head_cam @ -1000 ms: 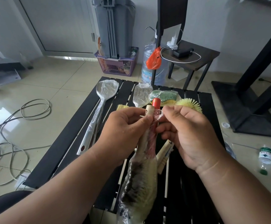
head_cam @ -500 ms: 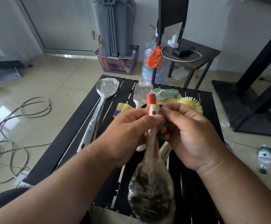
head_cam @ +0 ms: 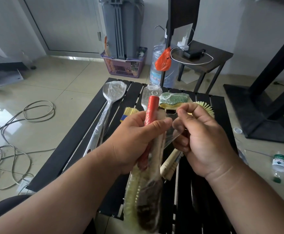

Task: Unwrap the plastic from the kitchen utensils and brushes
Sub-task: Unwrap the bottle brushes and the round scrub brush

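My left hand (head_cam: 138, 139) grips a plastic-wrapped bundle of brushes (head_cam: 146, 196): one with a red handle (head_cam: 152, 108) and a wooden one with dark bristles, both pointing down toward me. A sheet of clear plastic film (head_cam: 172, 134) stretches from the bundle to my right hand (head_cam: 200, 137), which pinches it between thumb and fingers. On the black slatted table (head_cam: 80, 137) lie a wrapped metal ladle (head_cam: 110, 95), a wrapped spatula (head_cam: 150, 93), a wrapped green sponge (head_cam: 173, 98), a round yellow brush (head_cam: 205, 107), a small yellow-bristled brush (head_cam: 129, 112) and wooden handles (head_cam: 170, 162).
Cables (head_cam: 19, 129) coil on the tiled floor to the left. A small bottle (head_cam: 279, 166) and a cap (head_cam: 237, 130) lie on the floor to the right. Behind the table stand a purple basket (head_cam: 124, 65), a water jug (head_cam: 156, 73), an orange bag (head_cam: 163, 59) and a dark side table (head_cam: 222, 56).
The bundle has turned in my left hand, so the red handle now stands foremost. My right hand has pulled a strip of film away to the right.
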